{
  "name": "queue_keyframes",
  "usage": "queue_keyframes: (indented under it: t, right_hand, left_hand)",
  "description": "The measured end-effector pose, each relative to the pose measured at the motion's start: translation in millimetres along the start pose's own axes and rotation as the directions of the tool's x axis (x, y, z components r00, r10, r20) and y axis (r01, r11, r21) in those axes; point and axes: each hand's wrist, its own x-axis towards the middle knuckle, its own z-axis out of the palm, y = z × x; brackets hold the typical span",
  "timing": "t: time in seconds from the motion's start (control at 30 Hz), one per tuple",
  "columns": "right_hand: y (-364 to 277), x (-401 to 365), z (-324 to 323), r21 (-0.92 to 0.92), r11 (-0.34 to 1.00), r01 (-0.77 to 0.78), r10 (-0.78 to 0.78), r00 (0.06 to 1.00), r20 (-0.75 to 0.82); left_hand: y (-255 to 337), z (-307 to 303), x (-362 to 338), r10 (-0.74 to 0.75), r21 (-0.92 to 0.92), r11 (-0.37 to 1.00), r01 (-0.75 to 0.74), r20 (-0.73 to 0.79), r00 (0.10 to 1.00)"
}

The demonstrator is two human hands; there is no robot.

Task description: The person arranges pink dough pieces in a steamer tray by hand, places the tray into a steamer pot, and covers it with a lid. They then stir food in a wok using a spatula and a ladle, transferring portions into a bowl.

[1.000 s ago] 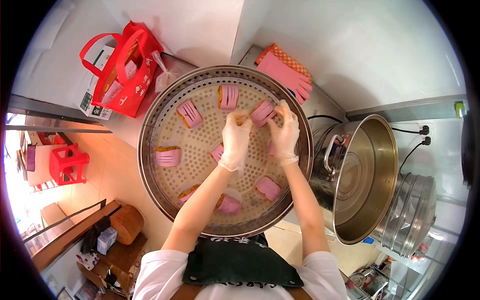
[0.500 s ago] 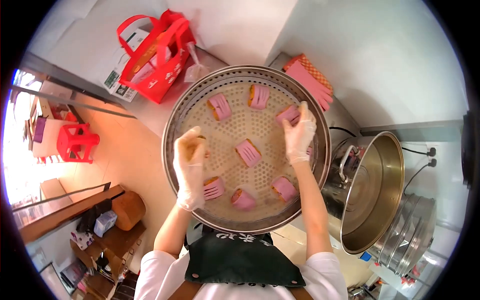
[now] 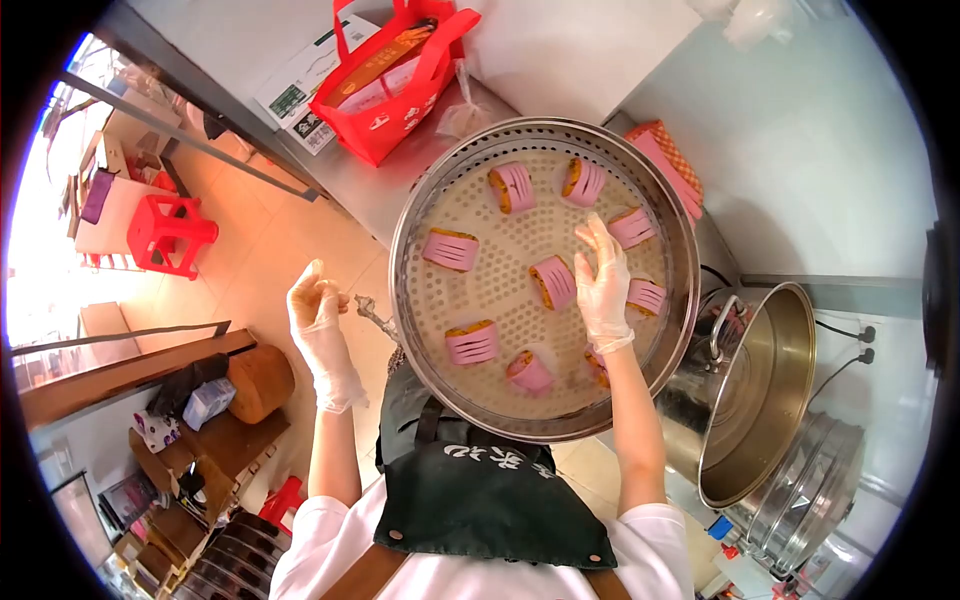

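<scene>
A round metal steamer tray (image 3: 408,330) with a perforated base holds several pink rolls with slits and orange-yellow filling. My right hand (image 3: 604,290), in a clear glove, hovers over the tray's right side, fingers apart and nothing in them. Just left of it is the middle roll (image 3: 553,282), and another roll (image 3: 646,296) sits to its right. My right wrist partly covers a roll (image 3: 597,366). My left hand (image 3: 318,318), also gloved, is outside the tray on the left, fingers loosely bent with nothing visible in them. The nearest roll (image 3: 450,250) lies inside the tray's left side.
A red bag (image 3: 385,120) stands behind the tray on the left. Pink gloves (image 3: 668,170) lie at the back right. A deep steel pot (image 3: 755,400) and stacked steamer tiers (image 3: 808,480) are on the right. A red stool (image 3: 170,232) stands on the floor at left.
My left hand has come off the left-hand roll and moved out past the rim. My right hand has drawn back from the upper right roll. The view has shifted, and the tray sits further right.
</scene>
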Motion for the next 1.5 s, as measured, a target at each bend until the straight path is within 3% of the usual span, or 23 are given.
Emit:
queue_keyframes:
  t: [0.2, 0.43, 0.53, 0.6, 0.63, 0.7, 0.77, 0.83, 0.87, 1.0, 1.03, 1.1, 1.2, 1.3, 1.37, 1.43, 1.5]
  right_hand:
    - [-40.6, -13.7, 8.8, 0.286, 0.935, -0.21, 0.189, 0.977, 0.098]
    - [-42.5, -62.9, -9.0, 0.456, 0.792, -0.405, 0.457, 0.889, -0.004]
    - [-25.4, -102.7, -21.3, 0.394, 0.711, -0.582, 0.628, 0.778, 0.017]
    - [-23.9, -127.6, -26.0, 0.262, 0.814, -0.519, 0.537, 0.843, 0.001]
    - [-23.9, -139.2, -31.0, 0.189, 0.854, -0.485, 0.494, 0.869, -0.004]
    - [-23.4, -159.5, -32.2, 0.001, 0.824, -0.566, 0.562, 0.819, 0.114]
    - [-25.2, -172.4, -26.9, -0.074, 0.858, -0.508, 0.513, 0.844, 0.157]
    - [-40.5, -170.1, -32.2, -0.113, 0.824, -0.556, 0.567, 0.798, 0.205]
    - [-44.2, -170.4, -34.4, -0.142, 0.82, -0.554, 0.572, 0.791, 0.216]
    - [-36.5, -189.7, -43.6, -0.162, 0.803, -0.574, 0.595, 0.787, 0.164]
    - [-35.3, -192.6, -45.2, -0.169, 0.8, -0.575, 0.598, 0.788, 0.148]
    - [-38.7, -192.9, -50.9, -0.13, 0.798, -0.589, 0.602, 0.786, 0.14]
    - [-42.3, -193.7, -50.3, -0.045, 0.78, -0.625, 0.625, 0.773, 0.108]
    - [-41.4, -193.9, -51.9, 0.031, 0.763, -0.646, 0.644, 0.763, 0.062]
    - [-41.6, -192.9, -49.9, 0.11, 0.742, -0.661, 0.66, 0.749, 0.046]
    - [-42.1, -192.3, -51.3, 0.105, 0.745, -0.659, 0.658, 0.752, 0.052]
    - [-35.1, -196.6, -47.8, 0.07, 0.783, -0.618, 0.615, 0.786, 0.062]
  left_hand:
    - [-4.3, -27.6, 9.9, -0.005, -0.011, 1.0, 0.005, -0.033, 0.999]
    - [-14.8, -47.1, 13.5, -0.034, -0.013, 0.999, 0.034, -0.003, 0.999]
    - [-10.2, -41.2, 11.1, -0.047, -0.011, 0.999, 0.048, 0.05, 0.998]
    - [-5.5, -29.1, 3.4, -0.05, 0.017, 0.999, 0.049, 0.065, 0.997]
    - [-6.9, -24.0, -2.9, 0.024, 0.122, 0.992, -0.044, 0.167, 0.986]
    - [-9.7, -9.3, -15.8, 0.148, 0.27, 0.926, -0.265, 0.386, 0.91]
    - [-6.6, 14.2, -37.0, 0.335, 0.181, 0.816, -0.549, 0.626, 0.704]
    - [-17.1, 31.0, -51.6, 0.402, 0.137, 0.623, -0.77, 0.789, 0.465]
    - [-18.5, 36.5, -54.4, 0.425, 0.117, 0.604, -0.788, 0.79, 0.443]
    - [-12.4, 36.0, -37.5, 0.397, 0.281, 0.696, -0.661, 0.616, 0.68]
    - [-14.8, 34.2, -27.9, 0.447, 0.285, 0.661, -0.694, 0.594, 0.669]
    - [-9.6, 29.6, -22.6, 0.336, 0.36, 0.708, -0.608, 0.585, 0.738]
    - [-5.0, 35.8, -26.3, 0.362, 0.337, 0.671, -0.661, 0.628, 0.688]
    - [-10.9, 59.0, -49.8, 0.374, 0.178, 0.575, -0.799, 0.811, 0.45]
    - [-13.3, 80.1, -80.1, 0.208, 0.077, 0.511, -0.856, 0.955, 0.21]
    - [-45.1, 100.4, -108.2, 0.101, -0.1, 0.206, -0.973, 0.992, -0.08]
    - [-92.7, 110.3, -128.6, 0.06, -0.221, -0.083, -0.972, 0.972, -0.227]
